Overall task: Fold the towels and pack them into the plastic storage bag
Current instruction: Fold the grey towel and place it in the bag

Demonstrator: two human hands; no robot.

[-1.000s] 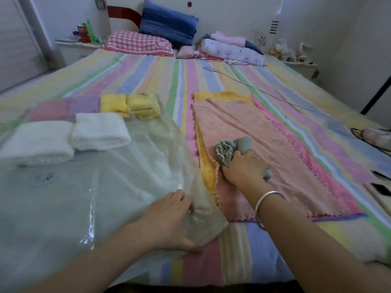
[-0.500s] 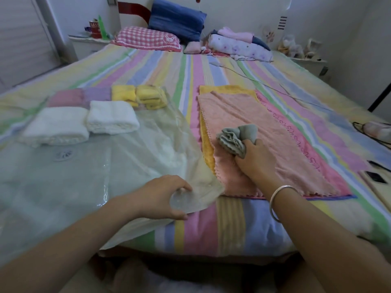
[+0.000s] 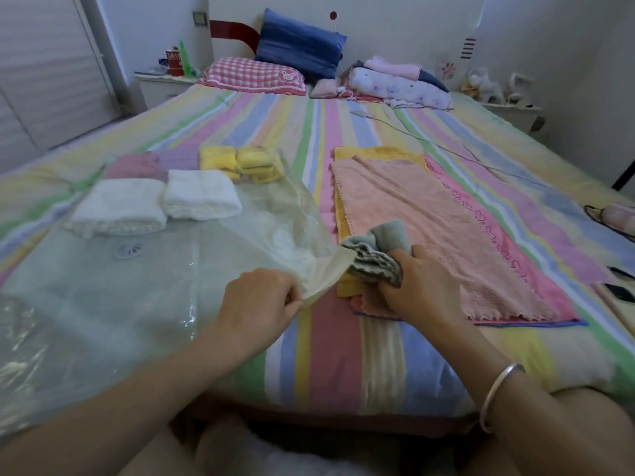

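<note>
Your left hand [image 3: 261,300] is pinching the lifted corner of the plastic bag [image 3: 137,290], its grip pressed together on the edge of the film. Your right hand [image 3: 417,286] is closing its grip around a bunched grey towel [image 3: 376,255], which is touching that raised corner just beside your left fingers. Under your right hand a peach towel [image 3: 429,218] is lying flat on top of a yellow towel [image 3: 378,153] and a pink towel [image 3: 498,235], all spread on the striped bed [image 3: 343,355]. A silver bracelet [image 3: 498,389] is sitting on your right wrist. Beyond your left hand, two folded white towels [image 3: 154,204] are lying side by side inside the see-through bag. Past those, folded yellow cloths [image 3: 240,163] and pink and purple ones [image 3: 154,163] are lining up in the same bag. Far beyond both hands, pillows [image 3: 275,63] are resting at the head of the bed.
</note>
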